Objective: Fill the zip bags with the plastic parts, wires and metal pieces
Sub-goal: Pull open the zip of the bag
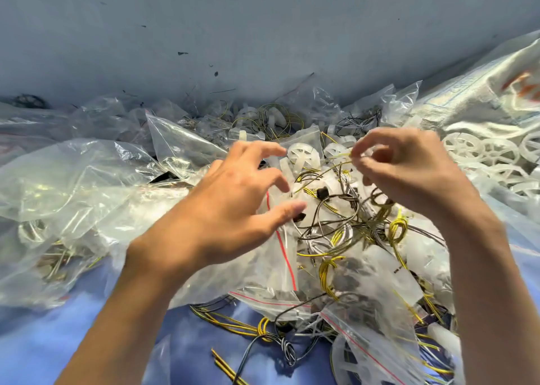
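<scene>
Your right hand (409, 168) pinches a yellow wire (327, 169) drawn up from the tangle (350, 223), seemingly to free it for bagging; your left hand (233, 197) hovers spread, grasping nothing, over the red-striped zip bag (271, 270), likely ready to open it.

Packing workshop: heaped zip bags (280, 262), wires (336, 226).

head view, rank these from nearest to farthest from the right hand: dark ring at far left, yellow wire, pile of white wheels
1. yellow wire: pinched at the fingertips of the right hand, on its left side.
2. pile of white wheels: just to the hand's right.
3. dark ring: far left, at the back.
</scene>
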Tool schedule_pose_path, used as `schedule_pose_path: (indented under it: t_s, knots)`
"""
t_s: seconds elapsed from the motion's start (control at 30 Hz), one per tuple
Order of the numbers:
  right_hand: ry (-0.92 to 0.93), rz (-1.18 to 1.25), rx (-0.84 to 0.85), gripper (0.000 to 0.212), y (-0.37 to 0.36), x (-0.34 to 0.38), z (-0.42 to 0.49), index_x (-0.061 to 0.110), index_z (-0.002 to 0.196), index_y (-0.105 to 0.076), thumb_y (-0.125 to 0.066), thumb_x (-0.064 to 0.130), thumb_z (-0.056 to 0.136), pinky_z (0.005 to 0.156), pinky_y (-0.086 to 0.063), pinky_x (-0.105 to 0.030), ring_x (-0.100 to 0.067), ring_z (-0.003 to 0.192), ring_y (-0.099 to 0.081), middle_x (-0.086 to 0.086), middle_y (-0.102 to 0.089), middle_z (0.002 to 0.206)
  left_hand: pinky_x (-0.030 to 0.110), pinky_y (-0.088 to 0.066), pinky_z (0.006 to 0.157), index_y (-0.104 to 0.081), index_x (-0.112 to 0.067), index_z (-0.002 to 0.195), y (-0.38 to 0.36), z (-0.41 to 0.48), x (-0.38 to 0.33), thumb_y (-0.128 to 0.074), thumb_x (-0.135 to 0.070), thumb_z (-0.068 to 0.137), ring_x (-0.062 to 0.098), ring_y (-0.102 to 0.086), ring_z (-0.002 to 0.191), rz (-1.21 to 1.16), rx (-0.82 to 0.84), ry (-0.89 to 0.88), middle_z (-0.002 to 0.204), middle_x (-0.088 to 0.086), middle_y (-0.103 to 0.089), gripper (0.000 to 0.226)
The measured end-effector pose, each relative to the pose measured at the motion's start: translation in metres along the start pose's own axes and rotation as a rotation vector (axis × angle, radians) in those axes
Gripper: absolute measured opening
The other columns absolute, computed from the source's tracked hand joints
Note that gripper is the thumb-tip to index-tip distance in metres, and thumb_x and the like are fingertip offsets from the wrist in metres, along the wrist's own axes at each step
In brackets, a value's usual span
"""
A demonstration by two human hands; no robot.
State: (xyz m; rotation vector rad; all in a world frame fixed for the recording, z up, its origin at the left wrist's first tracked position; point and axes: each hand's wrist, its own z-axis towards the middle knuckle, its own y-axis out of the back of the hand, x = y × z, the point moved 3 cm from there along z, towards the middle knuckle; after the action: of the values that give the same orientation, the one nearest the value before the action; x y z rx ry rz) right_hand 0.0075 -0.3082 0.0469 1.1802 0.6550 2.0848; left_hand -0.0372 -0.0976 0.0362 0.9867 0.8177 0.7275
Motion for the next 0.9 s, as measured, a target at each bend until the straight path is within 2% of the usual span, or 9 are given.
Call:
schedule_pose_path:
  t_s: [0.13, 0.27, 0.37, 0.5, 0.57, 0.67, 0.73, 0.8, 0.9]
  knots:
    - [-0.058, 0.308, -0.151, 0.031, 0.002, 0.013, -0.001, 0.03, 0.094, -0.066, -0.054, 0.006, 0.078, 0.043, -0.037, -0.009, 0.001, 0.041, -0.052, 0.007, -0.063, 0.048, 0.04, -0.041, 0.097, -0.062, -0.029, 0.098, -0.008, 0.0, -0.027, -0.035, -0.069, 0.083, 0.005, -0.049, 0.109, -0.063, -0.022, -0.129, 0.114, -0.014, -0.058, 0.05]
    - [-0.039, 0.456, -0.126, 0.025, -0.004, 0.032, -0.004, 0.025, 0.081, -0.072, -0.052, 0.009, 0.076, 0.046, -0.043, -0.014, -0.003, 0.044, -0.057, 0.003, -0.065, 0.05, 0.036, -0.043, 0.075, -0.052, -0.024, 0.082, -0.014, 0.002, -0.041, -0.047, -0.052, 0.088, 0.012, -0.051, 0.078, -0.087, -0.127, -0.171, 0.081, -0.012, -0.054, 0.029]
    - [0.013, 0.449, -0.065, 0.02, -0.004, 0.039, -0.005, 0.02, 0.078, -0.072, -0.054, 0.027, 0.079, 0.052, -0.051, -0.023, -0.01, 0.054, -0.066, 0.001, -0.071, 0.062, 0.038, -0.047, 0.067, -0.067, -0.015, 0.086, -0.015, 0.004, -0.034, -0.049, -0.042, 0.09, 0.018, -0.06, 0.073, -0.165, -0.191, -0.126, 0.079, -0.006, -0.065, 0.032]
    - [0.16, 0.273, 0.145, 0.042, 0.0, 0.041, -0.01, 0.018, 0.095, -0.071, -0.046, 0.051, 0.087, 0.066, -0.054, -0.042, -0.014, 0.068, -0.061, 0.001, -0.068, 0.078, 0.038, -0.054, 0.068, -0.074, -0.019, 0.084, -0.007, 0.005, -0.017, -0.061, -0.023, 0.092, 0.013, -0.068, 0.076, -0.407, -0.297, 0.014, 0.081, -0.007, -0.073, 0.015]
    - [0.202, 0.286, 0.208, 0.032, 0.002, 0.041, -0.013, 0.03, 0.099, -0.067, -0.046, 0.051, 0.087, 0.071, -0.054, -0.035, -0.009, 0.073, -0.06, 0.011, -0.064, 0.081, 0.033, -0.056, 0.069, -0.075, -0.023, 0.084, -0.002, 0.005, -0.009, -0.062, -0.02, 0.091, 0.004, -0.068, 0.074, -0.499, -0.368, 0.065, 0.078, -0.01, -0.073, 0.015]
    - [0.328, 0.177, 0.055, 0.014, 0.006, 0.043, -0.011, 0.035, 0.083, -0.062, -0.05, 0.04, 0.089, 0.067, -0.047, -0.037, -0.023, 0.074, -0.057, -0.003, -0.062, 0.084, 0.013, -0.05, 0.063, -0.076, -0.02, 0.081, 0.003, 0.004, 0.0, -0.063, -0.012, 0.09, -0.008, -0.064, 0.068, -0.522, -0.409, 0.09, 0.072, -0.015, -0.07, 0.018]
    - [0.359, 0.064, -0.072, 0.02, 0.006, 0.042, -0.009, 0.029, 0.074, -0.061, -0.05, 0.033, 0.091, 0.061, -0.038, -0.035, -0.024, 0.066, -0.051, -0.009, -0.059, 0.078, 0.021, -0.053, 0.064, -0.076, -0.02, 0.076, 0.003, 0.004, 0.005, -0.063, -0.009, 0.089, -0.005, -0.064, 0.066, -0.505, -0.361, 0.103, 0.067, -0.014, -0.07, 0.022]
    - [0.339, 0.004, -0.159, 0.025, 0.006, 0.039, -0.008, 0.023, 0.069, -0.063, -0.051, 0.03, 0.09, 0.056, -0.032, -0.031, -0.015, 0.058, -0.044, -0.004, -0.056, 0.073, 0.033, -0.055, 0.065, -0.075, -0.022, 0.071, 0.002, 0.004, 0.006, -0.063, -0.014, 0.09, 0.002, -0.063, 0.064, -0.483, -0.3, 0.113, 0.064, -0.011, -0.069, 0.024]
    - [0.262, -0.009, -0.25, 0.025, 0.007, 0.032, -0.005, 0.021, 0.069, -0.065, -0.056, 0.026, 0.091, 0.053, -0.03, -0.022, -0.006, 0.057, -0.044, 0.003, -0.053, 0.068, 0.036, -0.054, 0.066, -0.074, -0.023, 0.067, -0.001, 0.007, 0.007, -0.062, -0.022, 0.09, 0.004, -0.063, 0.065, -0.467, -0.261, 0.146, 0.065, -0.011, -0.069, 0.026]
